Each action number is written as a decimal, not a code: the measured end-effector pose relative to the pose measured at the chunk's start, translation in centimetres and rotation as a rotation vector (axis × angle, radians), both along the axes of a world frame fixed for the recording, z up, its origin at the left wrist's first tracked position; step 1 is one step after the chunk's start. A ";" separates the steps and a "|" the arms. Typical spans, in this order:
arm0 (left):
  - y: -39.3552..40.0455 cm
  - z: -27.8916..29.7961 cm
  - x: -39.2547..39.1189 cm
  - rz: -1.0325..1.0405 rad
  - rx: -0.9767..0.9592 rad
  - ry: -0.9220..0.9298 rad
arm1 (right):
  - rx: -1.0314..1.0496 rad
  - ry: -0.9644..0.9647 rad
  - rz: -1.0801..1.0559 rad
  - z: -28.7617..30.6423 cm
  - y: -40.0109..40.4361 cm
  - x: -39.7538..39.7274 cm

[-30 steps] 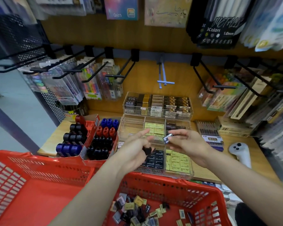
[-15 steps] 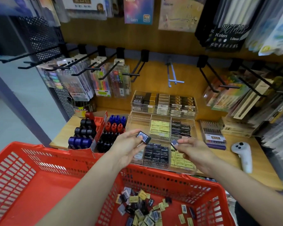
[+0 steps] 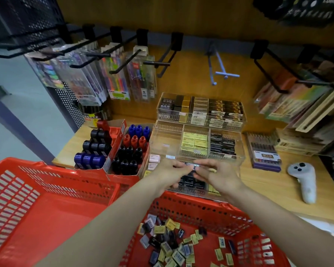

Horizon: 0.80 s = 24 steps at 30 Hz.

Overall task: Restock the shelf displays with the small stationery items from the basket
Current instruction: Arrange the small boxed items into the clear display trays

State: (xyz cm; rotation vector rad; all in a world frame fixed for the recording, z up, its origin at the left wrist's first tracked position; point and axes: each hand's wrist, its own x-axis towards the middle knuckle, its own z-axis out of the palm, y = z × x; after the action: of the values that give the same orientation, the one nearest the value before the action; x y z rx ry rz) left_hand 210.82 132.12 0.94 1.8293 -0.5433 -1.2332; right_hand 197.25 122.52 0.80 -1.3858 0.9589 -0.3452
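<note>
Both hands have closed together: left hand (image 3: 170, 171) and right hand (image 3: 218, 175) pinch one small packet (image 3: 193, 167) (long axis sideways), directly above the tray (image 3: 228, 157).

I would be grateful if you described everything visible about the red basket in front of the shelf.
The red basket looks like moulded plastic, with slotted, perforated walls and a solid floor. It sits upright below the wooden shelf's front edge. A perforated divider splits it into two compartments: the left one shows only bare floor, and the right one holds a loose scatter of small packets, yellow, black and grey. Both forearms reach over it; whether they touch it cannot be told.
</note>
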 end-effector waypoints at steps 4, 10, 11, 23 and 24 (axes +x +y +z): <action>-0.9 -0.9 -0.1 0.034 -0.014 0.009 | -0.076 -0.014 0.076 0.7 -0.5 -0.4; -1.7 -1.2 -1.2 0.055 -0.012 0.059 | -0.995 0.394 0.242 -0.8 -1.1 -1.7; -1.8 -1.3 -1.3 0.032 -0.010 -0.061 | -1.078 0.479 0.268 -1.2 -1.2 -1.8; -2.0 -2.6 -1.0 -0.683 0.151 -1.053 | -1.238 1.032 0.349 -2.9 -1.3 1.2; -2.1 -2.6 -0.9 -0.684 0.161 -1.043 | -1.226 1.032 0.346 -2.9 -1.4 1.1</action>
State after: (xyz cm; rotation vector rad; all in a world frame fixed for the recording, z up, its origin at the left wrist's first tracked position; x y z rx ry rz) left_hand 209.88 130.01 -1.71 2.4567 -1.7879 -0.5976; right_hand 198.32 121.09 -2.07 -2.9669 1.3431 0.1526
